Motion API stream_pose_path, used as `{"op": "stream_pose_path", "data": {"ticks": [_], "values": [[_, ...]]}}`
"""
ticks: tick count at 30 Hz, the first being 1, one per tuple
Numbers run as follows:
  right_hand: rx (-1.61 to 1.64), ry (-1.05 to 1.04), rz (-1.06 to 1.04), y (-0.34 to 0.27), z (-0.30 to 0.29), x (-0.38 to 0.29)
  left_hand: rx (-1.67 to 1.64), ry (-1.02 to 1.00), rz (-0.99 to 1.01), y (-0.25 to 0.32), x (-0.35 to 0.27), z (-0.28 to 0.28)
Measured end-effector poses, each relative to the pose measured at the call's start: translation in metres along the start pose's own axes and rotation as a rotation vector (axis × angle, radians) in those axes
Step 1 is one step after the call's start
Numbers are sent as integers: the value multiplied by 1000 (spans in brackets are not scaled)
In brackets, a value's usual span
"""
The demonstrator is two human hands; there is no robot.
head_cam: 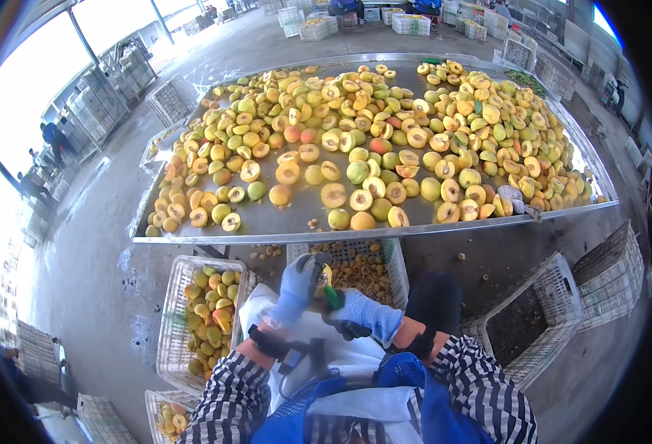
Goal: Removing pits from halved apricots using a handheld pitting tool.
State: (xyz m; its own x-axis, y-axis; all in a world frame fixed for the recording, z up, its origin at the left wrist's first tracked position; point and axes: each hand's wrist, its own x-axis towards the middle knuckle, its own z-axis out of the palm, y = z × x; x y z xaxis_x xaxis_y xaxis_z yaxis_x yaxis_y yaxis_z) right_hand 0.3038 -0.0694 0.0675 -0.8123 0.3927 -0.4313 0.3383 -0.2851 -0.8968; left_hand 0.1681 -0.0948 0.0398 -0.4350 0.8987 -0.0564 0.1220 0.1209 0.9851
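Observation:
My left hand [299, 286], in a light blue glove with dark fingertips, grips a yellow peach piece [324, 276] in front of my body. My right hand [362, 316], gloved alike, is closed around the green handle of a small tool [333, 298], held close against the fruit. The tool's working end is hidden by the fruit and fingers. Below both hands, a crate [402, 272] holds brown peach pits [362, 273]. Beyond it stands a metal-topped table [265, 227], spread with many halved and some whole-looking peaches [334, 195].
A white plastic crate [171, 327] of whole peaches [210, 316] stands at my left, with another fruit crate [156, 413] behind it. At right are an open crate [567, 311] and a stack of crates [614, 277]. A grey glove [512, 197] lies on the table's right edge. People [56, 139] work farther off.

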Motion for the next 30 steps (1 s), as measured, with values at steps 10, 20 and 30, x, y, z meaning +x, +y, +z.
{"op": "stream_pose_path", "data": {"ticks": [10, 20, 30], "values": [[26, 68, 33, 9, -3, 9, 121, 110, 220, -8, -4, 13], [-301, 28, 79, -2, 0, 5, 378, 28, 193, -45, 14, 0], [-78, -22, -17, 13, -1, 9, 146, 148, 334, -4, -8, 16]]}}
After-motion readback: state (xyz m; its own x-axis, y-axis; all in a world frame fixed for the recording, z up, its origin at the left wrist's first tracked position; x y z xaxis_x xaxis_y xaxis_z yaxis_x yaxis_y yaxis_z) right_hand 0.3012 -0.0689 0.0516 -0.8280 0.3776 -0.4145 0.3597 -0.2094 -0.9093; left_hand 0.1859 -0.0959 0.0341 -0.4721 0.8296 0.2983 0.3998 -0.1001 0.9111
